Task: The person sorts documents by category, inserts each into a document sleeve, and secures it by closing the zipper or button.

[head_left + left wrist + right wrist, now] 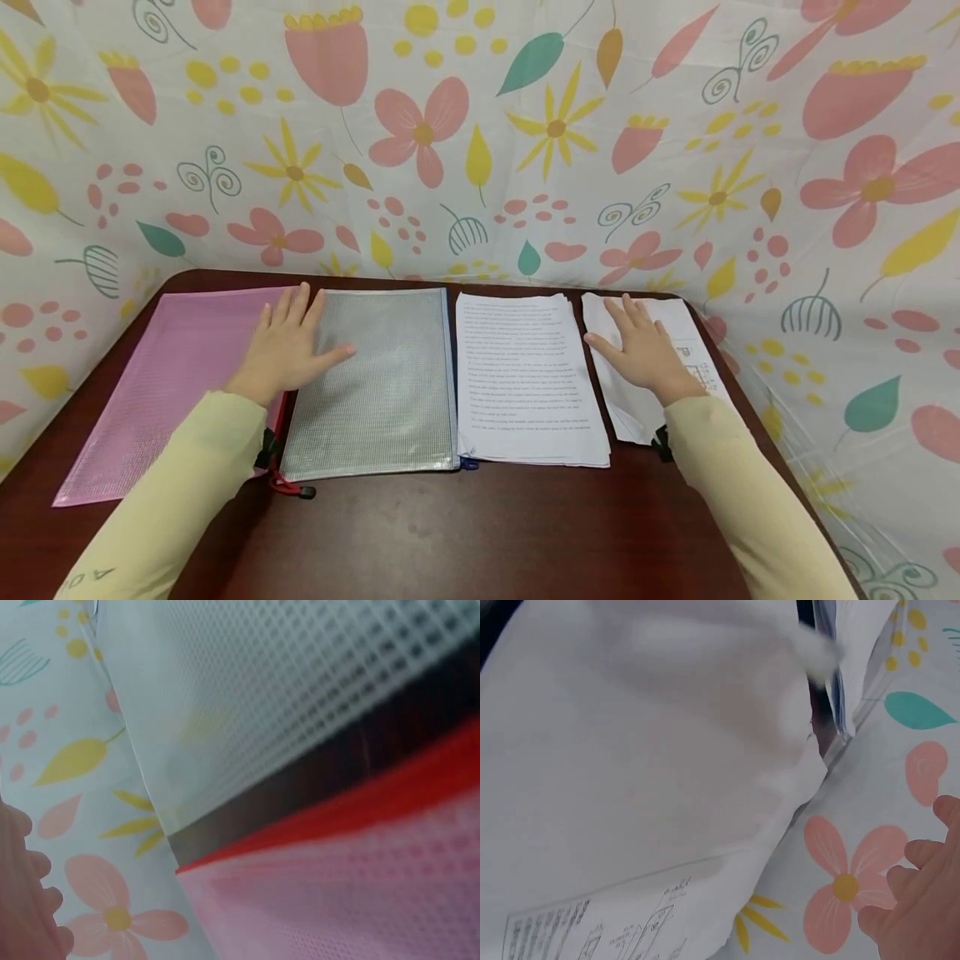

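Note:
In the head view my left hand (pixel 288 350), fingers spread, is over the neighbouring edges of a pink mesh zipper pouch (pixel 180 350) and a clear grey mesh zipper pouch (pixel 382 400). Its thumb points right across the grey one. A red zipper edge (pixel 375 810) borders the pink pouch in the left wrist view. My right hand (pixel 641 350), fingers straight and thumb out to the left, is over the white papers (pixel 630 417) at the far right. Printed drawings show on these papers in the right wrist view. Neither hand holds anything.
Between the grey pouch and the right-hand papers lies a stack of printed text sheets (pixel 525 383). A red cord pull (pixel 288 485) hangs off the pink pouch's near corner. All lie on a dark reddish table (pixel 465 542), with a flowered curtain (pixel 480 167) behind it.

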{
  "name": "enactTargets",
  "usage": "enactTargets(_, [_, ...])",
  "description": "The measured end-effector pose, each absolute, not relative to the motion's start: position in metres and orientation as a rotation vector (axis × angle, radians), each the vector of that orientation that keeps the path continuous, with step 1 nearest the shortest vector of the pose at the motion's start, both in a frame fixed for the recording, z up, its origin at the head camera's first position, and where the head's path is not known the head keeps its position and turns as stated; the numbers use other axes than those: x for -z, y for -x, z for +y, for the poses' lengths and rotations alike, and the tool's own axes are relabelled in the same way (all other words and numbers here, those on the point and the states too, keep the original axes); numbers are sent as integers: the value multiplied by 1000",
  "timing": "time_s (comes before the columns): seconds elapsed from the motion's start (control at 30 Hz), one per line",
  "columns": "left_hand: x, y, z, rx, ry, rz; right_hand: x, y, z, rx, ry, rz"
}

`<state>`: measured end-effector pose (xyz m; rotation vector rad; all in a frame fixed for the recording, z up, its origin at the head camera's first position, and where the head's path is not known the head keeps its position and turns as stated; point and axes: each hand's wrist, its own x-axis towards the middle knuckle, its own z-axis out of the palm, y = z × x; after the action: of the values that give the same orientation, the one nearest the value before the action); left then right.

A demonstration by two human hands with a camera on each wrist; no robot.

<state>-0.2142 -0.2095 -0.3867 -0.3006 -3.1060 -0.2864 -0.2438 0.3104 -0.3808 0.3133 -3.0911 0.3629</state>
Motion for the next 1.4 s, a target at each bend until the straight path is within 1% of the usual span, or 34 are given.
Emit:
enactTargets(0.5, [394, 218, -188, 347, 319, -3103, 388, 241, 299, -428, -303, -3113])
enactTargets(0.87, [393, 217, -174, 355, 307, -3161, 391, 242, 292, -523, -273, -3177])
enactTargets(1.4, [398, 223, -150, 354, 319, -3171, 398, 243, 290, -594, -220, -3220])
